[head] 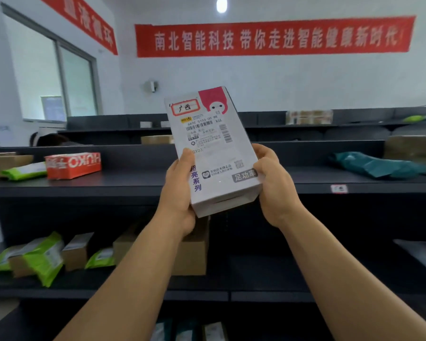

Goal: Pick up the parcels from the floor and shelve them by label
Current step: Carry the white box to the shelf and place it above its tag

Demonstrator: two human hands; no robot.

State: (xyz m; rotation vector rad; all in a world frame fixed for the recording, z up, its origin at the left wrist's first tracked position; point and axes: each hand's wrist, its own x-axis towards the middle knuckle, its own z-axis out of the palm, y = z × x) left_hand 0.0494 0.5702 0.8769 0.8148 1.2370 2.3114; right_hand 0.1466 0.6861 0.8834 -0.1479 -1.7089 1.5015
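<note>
I hold a white box parcel (pixel 212 143) upright in front of me, above the dark shelf unit (pixel 133 188). A red-framed label at its top reads 广西, with a barcode sticker under it. My left hand (pixel 180 193) grips the box's lower left side, thumb on its front. My right hand (pixel 276 188) grips its lower right side. A small red-framed tag (pixel 339 189) sits on the upper shelf's front edge, to the right of the parcel.
On the upper shelf lie a red box (pixel 73 165), a green bag (pixel 22 171) and, at right, a teal bag (pixel 374 164). The lower shelf (pixel 256 291) holds green bags (pixel 44 259) and brown cartons (pixel 192 252). More shelf rows stand behind, under a red banner (pixel 273 36).
</note>
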